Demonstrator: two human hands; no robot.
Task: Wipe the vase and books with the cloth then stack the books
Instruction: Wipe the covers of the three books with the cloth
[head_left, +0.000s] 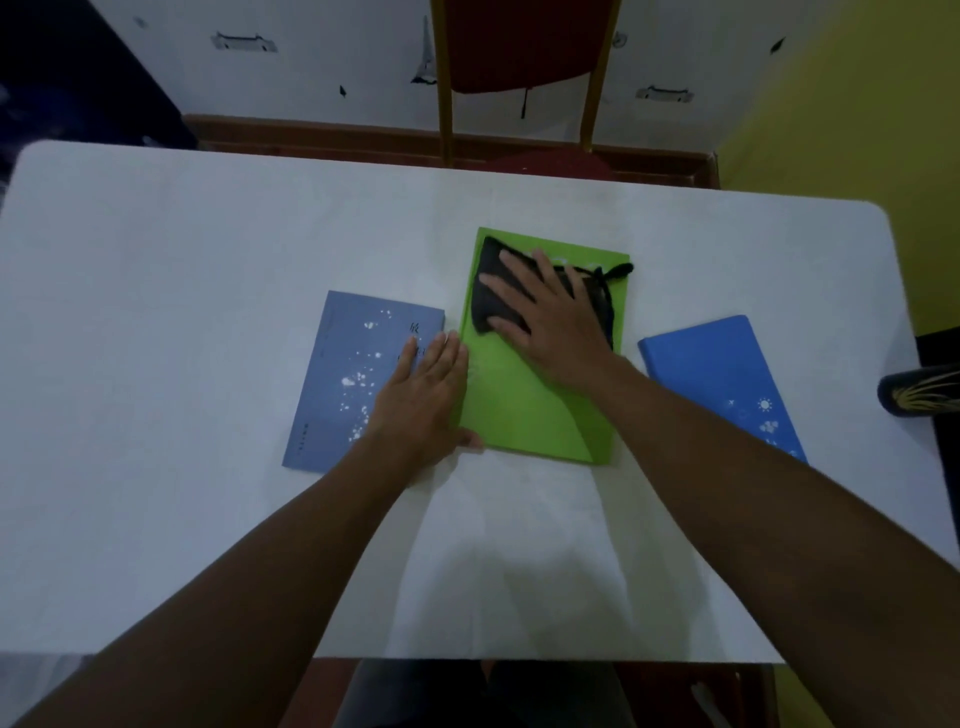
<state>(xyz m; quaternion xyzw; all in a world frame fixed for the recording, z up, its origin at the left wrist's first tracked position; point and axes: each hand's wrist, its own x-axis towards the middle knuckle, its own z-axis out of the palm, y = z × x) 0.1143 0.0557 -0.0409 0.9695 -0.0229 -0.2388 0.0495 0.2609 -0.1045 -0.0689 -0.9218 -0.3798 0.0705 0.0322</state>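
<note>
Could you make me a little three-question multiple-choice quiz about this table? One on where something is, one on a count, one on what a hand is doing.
1. Where is the dark cloth?
A. on the green book
B. on the bare table
C. on the chair

2. How many books lie on the table?
A. two
B. three
C. five

3. What is the left hand doing?
A. lifting a book
B. resting flat at the green book's left edge
C. holding the vase

Answers:
1. A, the right hand presses it onto the green book.
2. B, the grey-blue book, the green one and the bright blue book.
3. B, its palm lies down across the grey-blue book and that edge.
</note>
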